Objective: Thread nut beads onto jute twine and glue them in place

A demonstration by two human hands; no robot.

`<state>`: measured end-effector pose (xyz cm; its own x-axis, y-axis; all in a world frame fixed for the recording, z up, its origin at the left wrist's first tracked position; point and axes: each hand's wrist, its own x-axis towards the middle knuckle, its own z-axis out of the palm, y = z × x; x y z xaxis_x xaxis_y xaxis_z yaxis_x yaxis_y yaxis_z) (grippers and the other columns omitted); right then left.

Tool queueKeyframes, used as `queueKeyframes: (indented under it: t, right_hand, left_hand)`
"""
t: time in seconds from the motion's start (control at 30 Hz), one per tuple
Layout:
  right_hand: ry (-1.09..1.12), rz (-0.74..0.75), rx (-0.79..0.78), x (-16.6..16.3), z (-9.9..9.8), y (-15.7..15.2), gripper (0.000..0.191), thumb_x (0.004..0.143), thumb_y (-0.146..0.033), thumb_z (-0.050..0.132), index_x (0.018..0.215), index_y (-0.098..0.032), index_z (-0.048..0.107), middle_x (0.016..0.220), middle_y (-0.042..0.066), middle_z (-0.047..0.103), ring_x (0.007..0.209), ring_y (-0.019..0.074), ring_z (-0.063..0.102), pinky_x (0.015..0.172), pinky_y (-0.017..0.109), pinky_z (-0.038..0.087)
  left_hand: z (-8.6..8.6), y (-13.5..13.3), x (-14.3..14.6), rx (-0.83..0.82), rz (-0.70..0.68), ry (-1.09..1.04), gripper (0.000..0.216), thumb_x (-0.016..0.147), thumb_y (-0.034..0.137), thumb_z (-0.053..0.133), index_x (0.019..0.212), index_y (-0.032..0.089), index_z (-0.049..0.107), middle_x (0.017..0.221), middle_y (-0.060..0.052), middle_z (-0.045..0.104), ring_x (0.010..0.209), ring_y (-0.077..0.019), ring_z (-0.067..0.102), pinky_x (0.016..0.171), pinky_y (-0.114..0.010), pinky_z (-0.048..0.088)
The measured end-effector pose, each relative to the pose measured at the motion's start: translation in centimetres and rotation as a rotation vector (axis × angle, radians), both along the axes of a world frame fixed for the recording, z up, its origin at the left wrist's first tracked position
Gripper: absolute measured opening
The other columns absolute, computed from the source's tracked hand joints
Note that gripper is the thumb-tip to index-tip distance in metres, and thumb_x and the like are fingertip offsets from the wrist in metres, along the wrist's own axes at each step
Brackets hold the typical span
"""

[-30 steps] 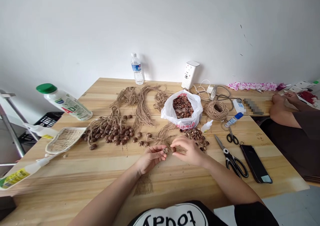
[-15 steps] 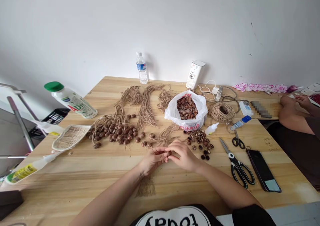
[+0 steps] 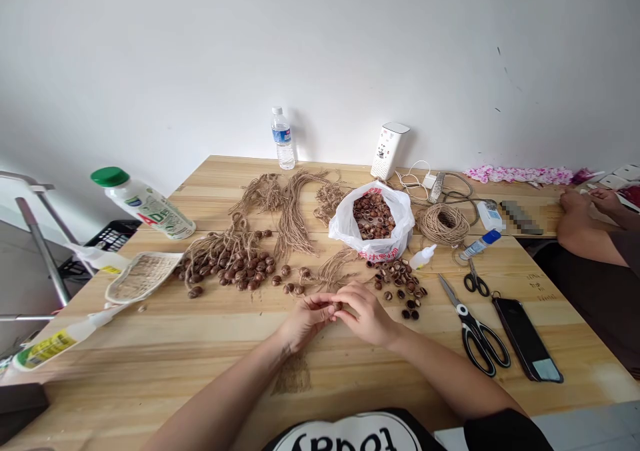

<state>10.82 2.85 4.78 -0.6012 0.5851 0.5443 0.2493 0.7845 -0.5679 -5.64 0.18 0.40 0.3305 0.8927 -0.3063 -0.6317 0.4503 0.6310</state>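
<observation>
My left hand (image 3: 304,321) and my right hand (image 3: 367,313) meet over the wooden table (image 3: 165,358), fingertips pinched together on a small brown nut shell (image 3: 338,306). Loose nut shells (image 3: 400,284) lie just right of my right hand. A white plastic bag (image 3: 376,221) full of shells stands behind them. Short jute strings (image 3: 334,269) lie just beyond my fingers. A heap of shells tied on strings (image 3: 233,261) sits to the left.
Large scissors (image 3: 475,331), small scissors (image 3: 474,280) and a black phone (image 3: 525,346) lie at right. A twine ball (image 3: 443,223), glue bottles (image 3: 423,256), a water bottle (image 3: 283,138) and a white speaker (image 3: 389,150) stand further back. Another person's arms (image 3: 585,221) rest at far right.
My two hands came together from slightly apart, and both now pinch the shell between them. The camera view shifted a little.
</observation>
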Motion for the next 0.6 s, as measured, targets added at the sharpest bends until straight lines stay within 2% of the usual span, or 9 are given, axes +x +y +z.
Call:
queueKeyframes:
  t: [0.4, 0.6]
  right_hand:
    - [0.015, -0.005, -0.026, 0.15, -0.24, 0.0, 0.023, 0.081, -0.011, 0.061, 0.103, -0.019, 0.059, 0.088, 0.007, 0.063, 0.085, 0.0197, 0.055, 0.077, 0.036, 0.05]
    - [0.032, -0.047, -0.041, 0.01, -0.58, -0.28, 0.023, 0.082, -0.01, 0.058, 0.102, -0.02, 0.059, 0.089, 0.007, 0.063, 0.086, 0.02, 0.055, 0.077, 0.037, 0.049]
  left_hand:
    - [-0.12, -0.04, -0.39, 0.035, -0.044, -0.01, 0.025, 0.062, 0.011, 0.077, 0.086, 0.013, 0.074, 0.08, -0.007, 0.073, 0.075, -0.0142, 0.064, 0.081, -0.029, 0.046]
    - [0.19, 0.07, -0.48, 0.025, -0.039, 0.057, 0.027, 0.059, 0.014, 0.079, 0.086, 0.013, 0.074, 0.081, -0.007, 0.073, 0.075, -0.0154, 0.064, 0.082, -0.031, 0.046]
